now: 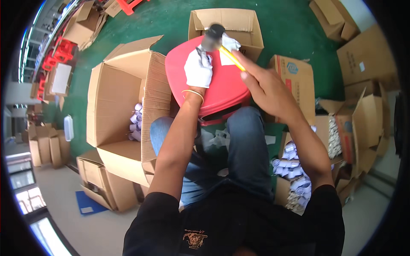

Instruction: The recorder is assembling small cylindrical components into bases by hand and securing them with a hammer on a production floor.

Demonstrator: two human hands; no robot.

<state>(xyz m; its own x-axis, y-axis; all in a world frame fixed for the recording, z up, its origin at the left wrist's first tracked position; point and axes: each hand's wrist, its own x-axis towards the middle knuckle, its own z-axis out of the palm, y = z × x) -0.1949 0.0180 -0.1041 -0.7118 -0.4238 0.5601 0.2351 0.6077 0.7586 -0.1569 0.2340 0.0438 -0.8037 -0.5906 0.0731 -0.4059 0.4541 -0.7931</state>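
Observation:
My right hand is bare and closed round the yellow handle of a mallet. Its dark, blurred head stands over the far part of a red plastic stool between my knees. My left hand, in a white glove, rests on the stool top just short of the mallet head. Its fingers are closed round something small and greyish that I cannot make out. Beside the mallet head lies a white piece, perhaps cloth or paper.
A tall open carton at my left holds several pale purple rolled parts. Another open carton stands beyond the stool. To my right are a closed carton and a heap of similar purple parts. Red stools stand far left.

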